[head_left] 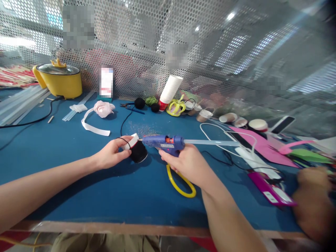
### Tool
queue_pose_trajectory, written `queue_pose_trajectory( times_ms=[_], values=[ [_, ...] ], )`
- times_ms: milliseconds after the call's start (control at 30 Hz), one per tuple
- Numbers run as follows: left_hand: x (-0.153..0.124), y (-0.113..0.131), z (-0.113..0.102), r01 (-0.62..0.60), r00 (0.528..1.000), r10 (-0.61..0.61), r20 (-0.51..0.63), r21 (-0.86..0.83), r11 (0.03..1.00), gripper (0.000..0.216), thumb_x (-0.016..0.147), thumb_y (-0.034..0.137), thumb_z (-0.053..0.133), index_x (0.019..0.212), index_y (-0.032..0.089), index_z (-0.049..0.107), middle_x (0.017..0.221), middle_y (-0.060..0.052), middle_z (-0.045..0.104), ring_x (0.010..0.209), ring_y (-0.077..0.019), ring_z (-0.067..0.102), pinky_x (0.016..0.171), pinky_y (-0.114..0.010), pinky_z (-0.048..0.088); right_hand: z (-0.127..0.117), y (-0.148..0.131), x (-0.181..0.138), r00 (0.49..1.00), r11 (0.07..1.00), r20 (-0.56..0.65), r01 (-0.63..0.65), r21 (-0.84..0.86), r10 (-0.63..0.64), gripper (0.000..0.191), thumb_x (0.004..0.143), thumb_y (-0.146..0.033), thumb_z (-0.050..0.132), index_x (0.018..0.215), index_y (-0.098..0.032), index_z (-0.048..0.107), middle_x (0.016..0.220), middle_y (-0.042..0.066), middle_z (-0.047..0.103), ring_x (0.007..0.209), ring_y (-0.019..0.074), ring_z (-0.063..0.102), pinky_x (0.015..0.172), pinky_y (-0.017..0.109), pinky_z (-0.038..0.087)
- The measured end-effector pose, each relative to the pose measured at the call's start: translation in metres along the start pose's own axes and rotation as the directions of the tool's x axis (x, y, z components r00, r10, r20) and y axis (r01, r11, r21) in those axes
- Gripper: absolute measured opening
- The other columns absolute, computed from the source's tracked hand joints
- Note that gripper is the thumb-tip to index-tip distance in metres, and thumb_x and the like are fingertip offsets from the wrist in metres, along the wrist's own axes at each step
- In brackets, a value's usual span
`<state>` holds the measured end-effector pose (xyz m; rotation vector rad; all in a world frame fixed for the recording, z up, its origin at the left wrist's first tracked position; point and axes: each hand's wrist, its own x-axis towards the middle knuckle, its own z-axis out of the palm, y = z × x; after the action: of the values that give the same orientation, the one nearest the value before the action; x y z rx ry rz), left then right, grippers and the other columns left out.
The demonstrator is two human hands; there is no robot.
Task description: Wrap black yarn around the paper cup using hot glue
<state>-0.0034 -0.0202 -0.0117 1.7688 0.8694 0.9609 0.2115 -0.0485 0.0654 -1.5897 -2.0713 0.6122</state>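
My right hand is closed around a blue glue gun with a clear glue stick poking out of its back. The gun's nozzle points left and touches a small white piece. My left hand pinches that white piece together with a black pompom and a thin black hair tie. Both hands hover just above the blue table.
Yellow-handled scissors lie under my right wrist. A yellow pot, glue sticks, a pink fabric rose on white ribbon, paper cups, pink and green sheets, a magenta phone and another person's hand are around.
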Motion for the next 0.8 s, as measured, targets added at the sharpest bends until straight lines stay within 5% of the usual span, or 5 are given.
queue_pose_trajectory(
  times_ms=[267,800],
  values=[
    [-0.0001,-0.0029,-0.0008,0.004,1.0,-0.004,0.009,0.002,1.0,0.02,0.076,0.027,0.051,0.087,0.013,0.061,0.12,-0.011,0.054,0.115,-0.0246,0.046,0.099,-0.032,0.033,-0.002,0.0005,0.0015,1.0,1.0,0.002,-0.029,0.008,0.029,0.015,0.074,-0.028,0.054,0.068,-0.015,0.059,0.044,-0.002,0.055,0.037,0.0118,0.051,0.043,0.023,0.042],
    [-0.0004,-0.0049,-0.0007,-0.014,1.0,0.014,0.012,-0.021,1.0,0.018,0.075,0.023,0.051,0.085,0.012,0.061,0.12,-0.011,0.054,0.113,-0.025,0.047,0.099,-0.032,0.033,-0.0005,-0.0024,-0.0005,0.996,0.993,0.014,-0.09,0.075,0.09,0.017,0.072,-0.032,0.054,0.064,-0.016,0.056,0.043,-0.002,0.053,0.035,0.0115,0.05,0.041,0.022,0.042]
  ],
)
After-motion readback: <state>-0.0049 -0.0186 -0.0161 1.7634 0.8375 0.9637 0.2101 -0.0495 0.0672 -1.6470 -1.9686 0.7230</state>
